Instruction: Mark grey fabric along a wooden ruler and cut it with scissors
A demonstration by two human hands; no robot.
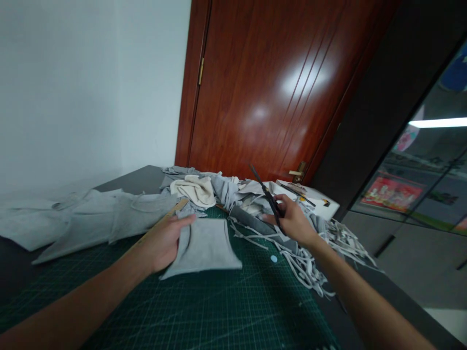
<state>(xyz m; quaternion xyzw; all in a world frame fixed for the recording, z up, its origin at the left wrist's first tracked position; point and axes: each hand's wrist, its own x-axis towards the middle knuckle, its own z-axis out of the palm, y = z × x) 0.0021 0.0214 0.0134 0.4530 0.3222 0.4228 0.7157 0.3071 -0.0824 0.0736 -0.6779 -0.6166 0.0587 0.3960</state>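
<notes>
My left hand [170, 243] grips a light grey piece of fabric [207, 245] by its left edge, thumb on top. The fabric hangs flat, just over the green cutting mat [204, 311]. Further right, my right hand [294, 221] is closed around the handles of black scissors [268, 197], whose blades point up and to the left. The scissors are apart from the fabric in my left hand. Under and behind the right hand lies a dark grey roll [250, 221] among scraps. A wooden ruler [156, 226] runs behind my left wrist.
Larger grey fabric pieces [95, 214] spread along the left side. At the back sit a cream cloth [195, 190] and heaped grey cloth [224, 187]. Thin fabric strips [310, 272] pile up on the right, near a white box [324, 206]. A brown door [255, 97] stands behind the table.
</notes>
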